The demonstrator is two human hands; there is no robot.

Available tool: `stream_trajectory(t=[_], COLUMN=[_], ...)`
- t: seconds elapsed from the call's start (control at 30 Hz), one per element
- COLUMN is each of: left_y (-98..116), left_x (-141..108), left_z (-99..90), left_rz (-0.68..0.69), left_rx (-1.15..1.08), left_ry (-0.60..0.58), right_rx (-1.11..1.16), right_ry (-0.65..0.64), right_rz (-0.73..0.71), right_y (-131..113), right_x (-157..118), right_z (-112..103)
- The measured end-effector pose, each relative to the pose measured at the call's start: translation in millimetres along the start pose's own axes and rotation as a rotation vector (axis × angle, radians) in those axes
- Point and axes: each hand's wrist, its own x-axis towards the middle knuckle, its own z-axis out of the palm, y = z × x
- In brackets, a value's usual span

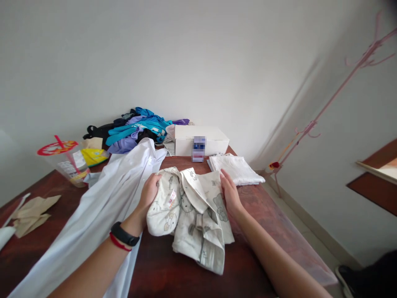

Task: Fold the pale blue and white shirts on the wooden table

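Observation:
A cream garment (186,207) with grey cartoon animal prints and a small label hangs loosely folded between my hands, over the dark wooden table (248,256). My left hand (150,192) is closed on its upper left side, with some fingers hidden behind the cloth. At the upper right edge, my right hand (231,192) holds the cloth with fairly straight fingers; its thumb is not clearly visible. A collar-like flap folds over the middle, and the lower part droops in creases. A long white garment (102,203) lies beside my left forearm.
Behind are a white box (201,138), a small purple package (199,155) and a heap of clothes (139,128). Folded white cloth (237,169) lies right. At left stand a plastic cup (66,161), a yellow packet (93,156) and crumpled brown paper (34,213). A pink rack (338,89) stands beyond.

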Motion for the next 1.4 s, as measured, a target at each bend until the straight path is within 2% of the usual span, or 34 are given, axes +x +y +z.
stream_trajectory(t=[0.07, 0.1, 0.17, 0.2, 0.3, 0.4, 0.57, 0.83, 1.17, 1.4], left_y=[-1, -1, 0, 1, 6, 6, -6, -2, -5, 2], left_x=[2, 2, 0, -2, -8, -11, -10, -13, -10, -4], left_z=[-0.2, 0.3, 2.6, 4.0, 8.1, 11.1, 12.4, 10.9, 8.7, -0.7], left_rz=[0.004, 0.002, -0.011, -0.016, -0.038, -0.084, -0.092, -0.066, -0.096, -0.074], left_rx=[-0.030, -0.043, -0.062, -0.066, -0.061, -0.079, -0.038, 0.108, 0.043, 0.105], left_ry=[0.001, 0.002, 0.000, -0.001, -0.034, -0.118, -0.221, -0.238, -0.249, -0.147], right_rx=[-0.173, -0.247, -0.346, -0.372, -0.429, -0.528, -0.730, -0.993, -0.782, -0.536], right_ry=[0.101, 0.106, -0.014, -0.089, -0.271, -0.331, -0.351, -0.299, -0.377, -0.288], right_rz=[-0.259, -0.368, -0.482, -0.494, -0.433, -0.408, -0.388, -0.298, -0.351, -0.267], right_y=[-2, -3, -4, -4, 0, 5, 6, 2, -2, -3], right_x=[-3, -6, -11, -14, -21, -25, -28, -29, -31, -22], right_z=[0, 1, 4, 7, 13, 17, 18, 19, 23, 18])
